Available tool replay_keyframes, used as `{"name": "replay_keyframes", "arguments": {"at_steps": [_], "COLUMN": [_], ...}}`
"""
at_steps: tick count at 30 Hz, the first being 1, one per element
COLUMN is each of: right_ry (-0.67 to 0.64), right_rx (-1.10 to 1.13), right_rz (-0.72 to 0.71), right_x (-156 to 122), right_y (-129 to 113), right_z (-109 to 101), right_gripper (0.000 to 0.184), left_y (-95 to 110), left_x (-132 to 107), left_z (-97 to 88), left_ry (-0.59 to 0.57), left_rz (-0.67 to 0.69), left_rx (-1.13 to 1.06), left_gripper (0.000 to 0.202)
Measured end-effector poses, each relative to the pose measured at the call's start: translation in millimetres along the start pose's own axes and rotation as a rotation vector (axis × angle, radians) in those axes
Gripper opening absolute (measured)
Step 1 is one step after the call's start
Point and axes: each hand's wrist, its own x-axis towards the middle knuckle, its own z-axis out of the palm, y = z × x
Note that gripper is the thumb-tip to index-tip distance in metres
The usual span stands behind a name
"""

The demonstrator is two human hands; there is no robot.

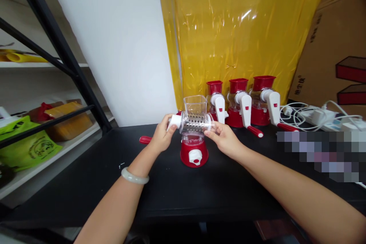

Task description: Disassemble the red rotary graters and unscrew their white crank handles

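A rotary grater (195, 148) with a red base and a clear plastic body stands upright on the black table. Through its clear housing shows a perforated metal drum (196, 124), lying sideways. My left hand (162, 133) is closed around the white crank (175, 121) at the drum's left end. The crank's red handle (145, 140) sticks out beyond that hand. On the other side, my right hand (224, 137) pinches the rim at the drum's right end between thumb and fingers. A white knob (195, 157) sits low on the base's front.
Three more red and white rotary graters (239, 101) stand behind to the right. White cables (297, 116) and a power strip (320, 116) lie farther right, before a cardboard box (337, 38). A shelf rack (65, 141) with bags is at left. Yellow plastic sheeting (237, 26) hangs behind.
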Motion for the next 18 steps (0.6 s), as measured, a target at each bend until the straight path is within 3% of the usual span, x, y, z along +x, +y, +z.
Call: {"name": "replay_keyframes", "arguments": {"at_steps": [7,14,18], "right_ry": [-0.006,0.005,-0.005], "right_rx": [-0.007,0.013,0.013], "right_rz": [-0.003,-0.011,-0.017], "right_x": [0.3,0.5,1.3], "right_y": [1.6,1.1,2.2], "right_z": [0.1,1.3,1.2], "right_gripper": [0.033,0.024,0.025], "left_y": [-4.0,9.0,29.3], "left_x": [-5.5,-1.8,4.5], "left_z": [9.8,-5.3,-9.3], "left_ry": [0.109,-0.102,-0.074], "left_rz": [0.000,-0.031,-0.031], "left_rx": [0.057,0.011,-0.043], "left_gripper": [0.058,0.045,0.035]}}
